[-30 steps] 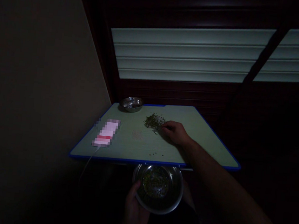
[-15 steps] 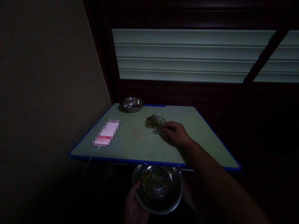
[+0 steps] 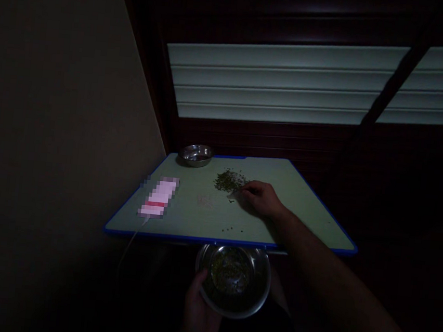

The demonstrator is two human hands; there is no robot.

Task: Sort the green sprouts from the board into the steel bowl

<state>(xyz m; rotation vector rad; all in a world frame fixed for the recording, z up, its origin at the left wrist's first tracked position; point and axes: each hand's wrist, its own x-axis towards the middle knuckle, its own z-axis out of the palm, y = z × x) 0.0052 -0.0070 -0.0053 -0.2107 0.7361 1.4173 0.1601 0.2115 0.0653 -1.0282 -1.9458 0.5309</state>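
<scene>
My left hand (image 3: 200, 310) grips the left rim of a steel bowl (image 3: 261, 295) below the table's front edge, thumb over the rim. Small green beans or seeds lie in its bottom. On the table, my right hand (image 3: 262, 198) is closed, its fingertips pinching what looks like a small, pale flat piece (image 3: 235, 194); its kind is too dim to tell. That piece touches the near right edge of a loose pile of green beans or seeds (image 3: 226, 180). A few grains (image 3: 231, 201) lie just in front of it.
A smaller steel bowl (image 3: 196, 156) stands at the table's back left corner. A blurred-out phone (image 3: 159, 196) with a white cable lies at the left. Several stray grains (image 3: 231, 229) are near the front edge of the pale green, blue-rimmed table (image 3: 306, 216). Behind it is a slatted panel (image 3: 276, 82).
A few grains just in front of the pile now sit slightly nearer to me, by my right fingertips. Both hands and the bowl stay almost in place.
</scene>
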